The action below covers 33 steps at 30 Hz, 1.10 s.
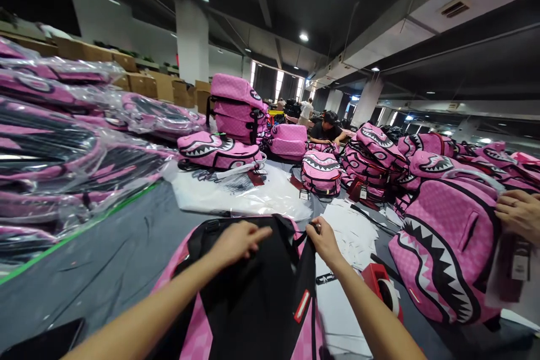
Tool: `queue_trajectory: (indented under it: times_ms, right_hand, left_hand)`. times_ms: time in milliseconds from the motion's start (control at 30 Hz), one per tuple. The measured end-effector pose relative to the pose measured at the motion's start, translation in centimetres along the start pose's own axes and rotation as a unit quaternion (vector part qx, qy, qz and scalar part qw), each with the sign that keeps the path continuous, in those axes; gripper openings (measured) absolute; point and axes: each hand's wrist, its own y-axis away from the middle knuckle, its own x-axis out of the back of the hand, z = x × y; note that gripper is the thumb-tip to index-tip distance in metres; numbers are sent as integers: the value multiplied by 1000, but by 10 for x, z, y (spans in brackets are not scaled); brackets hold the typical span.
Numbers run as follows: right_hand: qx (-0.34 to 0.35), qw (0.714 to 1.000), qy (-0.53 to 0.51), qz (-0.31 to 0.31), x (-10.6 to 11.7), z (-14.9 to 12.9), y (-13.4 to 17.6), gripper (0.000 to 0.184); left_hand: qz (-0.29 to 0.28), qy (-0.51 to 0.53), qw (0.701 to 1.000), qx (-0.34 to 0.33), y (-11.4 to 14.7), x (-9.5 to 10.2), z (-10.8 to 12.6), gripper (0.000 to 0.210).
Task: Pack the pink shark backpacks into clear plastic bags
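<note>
A pink-and-black backpack lies on the table in front of me, its black back panel facing up. My left hand is over the upper part of that panel, index finger stretched out and the other fingers partly curled, with nothing visible in it. At the backpack's top right corner, my right hand is closed on the black shoulder strap, which bears a red-and-white label. Whether my left hand touches the panel is hard to tell.
Plastic-wrapped backpacks are piled at left. White paper sheets and a red tape dispenser lie at right. Another person's hand is beside an upright shark-mouth backpack. A clear plastic bag lies ahead; a phone is front left.
</note>
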Motion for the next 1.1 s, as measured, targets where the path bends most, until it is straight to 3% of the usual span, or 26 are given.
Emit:
queue_trajectory:
  times_ms: [67, 133, 267, 400, 533, 633, 700, 767, 833, 933, 1000, 1100]
  right_hand:
    - [69, 997, 41, -7, -7, -17, 7, 22]
    - [107, 992, 68, -27, -11, -34, 18, 20]
    - [177, 980, 88, -19, -10, -60, 48, 16]
    - [222, 971, 83, 16, 10, -78, 71, 16]
    - [193, 976, 82, 58, 39, -84, 71, 19]
    - [186, 978, 95, 10, 45, -86, 62, 23]
    - [197, 975, 90, -46, 45, -90, 55, 21]
    - [181, 979, 57, -75, 48, -94, 47, 24]
    - [127, 987, 5, -100, 58, -94, 39, 33]
    - [65, 981, -59, -175, 72, -86, 27, 44]
    - [79, 976, -54, -198, 67, -74, 17, 44]
    - [142, 976, 28, -160, 31, -55, -7, 37]
  left_hand:
    - [-26, -64, 995, -77, 18, -33, 6, 33]
    - [-22, -128, 984, -124, 25, -61, 11, 38]
    - [13, -220, 967, -132, 17, -89, 10, 30]
    - [45, -255, 958, -121, 11, -95, 4, 30]
    - [64, -254, 953, -153, 29, -90, 13, 29]
    - [61, -211, 940, -259, 38, -80, 32, 48]
    - [11, -165, 922, -350, 33, -73, 47, 38]
    - [-43, -133, 909, -393, 22, -65, 57, 22]
    - [-52, -129, 915, -378, 17, -57, 57, 12]
    - [-22, -121, 938, -324, 35, -51, 44, 23]
    - [-14, -115, 952, -284, 66, -55, 32, 28]
    - [-68, -2, 976, -208, 130, -71, 11, 29]
